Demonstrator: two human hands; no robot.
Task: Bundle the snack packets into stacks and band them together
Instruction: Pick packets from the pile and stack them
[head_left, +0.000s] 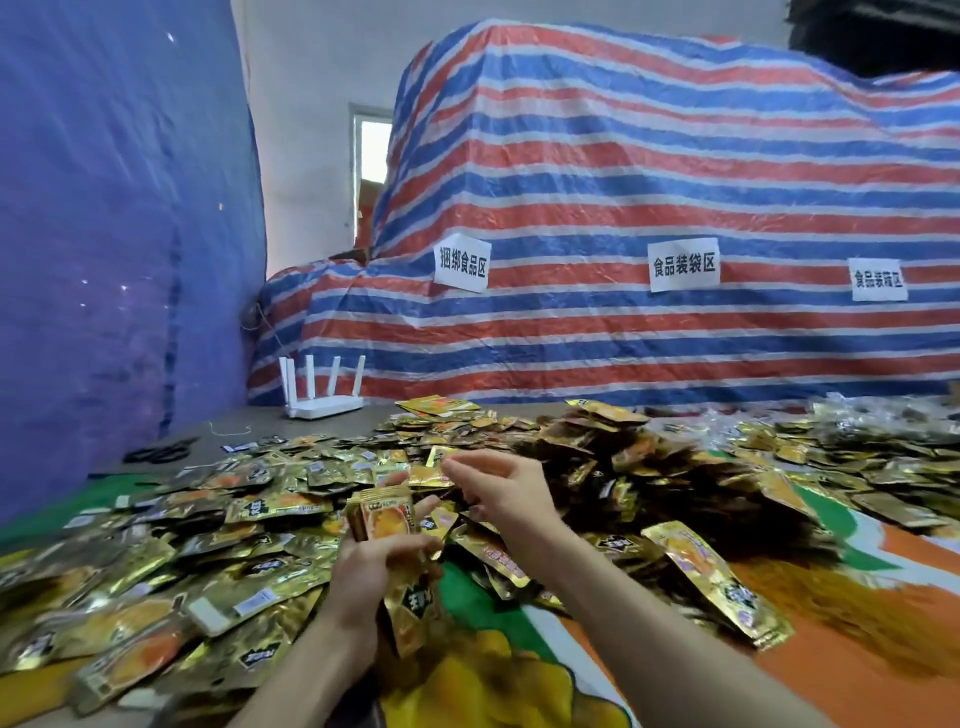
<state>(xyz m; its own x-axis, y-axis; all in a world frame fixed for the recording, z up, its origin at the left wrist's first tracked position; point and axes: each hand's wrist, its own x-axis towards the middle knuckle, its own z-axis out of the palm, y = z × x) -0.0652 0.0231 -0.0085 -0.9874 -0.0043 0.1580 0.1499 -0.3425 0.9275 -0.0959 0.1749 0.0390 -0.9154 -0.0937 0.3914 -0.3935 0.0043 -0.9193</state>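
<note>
While the left hand clamps a small stack of packets upright, long axis vertical, the right hand hovers just beyond and to its right, fingers loosely apart and holding nothing I can make out. Loose packets cover the counter on all sides. The right hand is nearer the pile ahead, so the next packet would likely come from there.

2 bare, sleeveless forearms, ringless hands
</note>
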